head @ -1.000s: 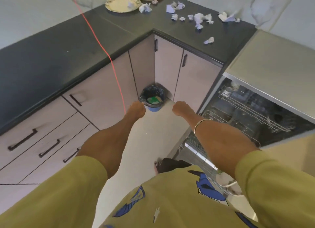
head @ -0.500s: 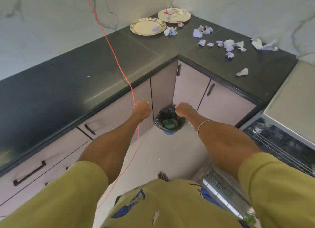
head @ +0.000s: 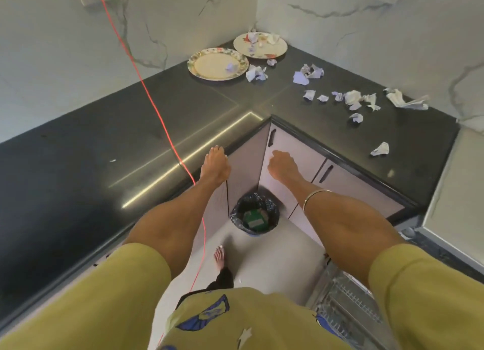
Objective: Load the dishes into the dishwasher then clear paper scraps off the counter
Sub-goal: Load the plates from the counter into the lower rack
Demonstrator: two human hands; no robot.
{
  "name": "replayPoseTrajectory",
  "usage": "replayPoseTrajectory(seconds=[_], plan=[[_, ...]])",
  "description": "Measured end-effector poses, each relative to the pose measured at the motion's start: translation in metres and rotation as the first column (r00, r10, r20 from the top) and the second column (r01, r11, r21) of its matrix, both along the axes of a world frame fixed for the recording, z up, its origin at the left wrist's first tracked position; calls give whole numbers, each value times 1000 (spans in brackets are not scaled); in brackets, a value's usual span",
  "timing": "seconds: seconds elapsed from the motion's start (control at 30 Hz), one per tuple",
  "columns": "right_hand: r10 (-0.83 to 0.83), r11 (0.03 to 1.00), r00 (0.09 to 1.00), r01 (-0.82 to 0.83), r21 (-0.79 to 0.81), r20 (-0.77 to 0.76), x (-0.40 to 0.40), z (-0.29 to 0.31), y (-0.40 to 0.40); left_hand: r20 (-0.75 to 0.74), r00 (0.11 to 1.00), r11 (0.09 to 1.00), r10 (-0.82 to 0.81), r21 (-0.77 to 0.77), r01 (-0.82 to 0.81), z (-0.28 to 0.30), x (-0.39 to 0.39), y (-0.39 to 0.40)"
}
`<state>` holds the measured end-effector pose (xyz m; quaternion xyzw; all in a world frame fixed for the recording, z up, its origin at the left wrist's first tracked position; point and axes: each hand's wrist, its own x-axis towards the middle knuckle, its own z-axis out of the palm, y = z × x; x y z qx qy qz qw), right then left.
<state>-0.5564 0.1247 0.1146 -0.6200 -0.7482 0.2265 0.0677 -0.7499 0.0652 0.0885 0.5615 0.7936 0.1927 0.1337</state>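
Two plates stand in the far corner of the black counter [head: 78, 150]: a floral-rimmed plate [head: 209, 65] with one paper scrap on it, and a white plate [head: 264, 50] with several scraps. Crumpled paper scraps [head: 352, 98] lie scattered over the counter's right wing. My left hand [head: 215, 163] reaches forward above the counter edge with fingers extended, holding nothing. My right hand [head: 282, 164] hangs in front of the corner cabinet with fingers loosely curled, empty. The open dishwasher's rack [head: 348, 305] shows at lower right.
A bin with a black liner [head: 255, 215] stands on the floor in the cabinet corner. A red cable [head: 146, 87] runs from a wall socket across the counter down to the floor. My bare foot [head: 220, 256] is on the floor by the bin.
The view has lifted from the floor and dishwasher toward the counter corner. Both hands have risen from bin height to the counter edge and stay empty.
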Motion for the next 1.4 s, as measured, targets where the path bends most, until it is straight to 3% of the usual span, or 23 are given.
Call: replayPoseTrajectory(seconds=[0.27, 0.67, 1.03, 1.23, 1.4], plan=[[-84, 996, 992, 84, 9, 96, -26, 14, 120, 36, 998, 999, -44, -27, 45, 3, -48, 140], [-174, 977, 984, 168, 134, 39, -61, 6, 237, -60, 975, 976, -215, -47, 213, 1, -95, 278], [-141, 985, 990, 138, 106, 16, -86, 6, 372, 48, 997, 986, -68, -148, 74, -5, -120, 362], [-51, 996, 997, 55, 69, -59, -90, 2, 456, 15, 998, 986, 59, -156, -56, -15, -127, 407], [25, 998, 999, -23, 65, -27, -87, -6, 508, -11, 997, 990, 82, -115, -82, -30, -117, 437]])
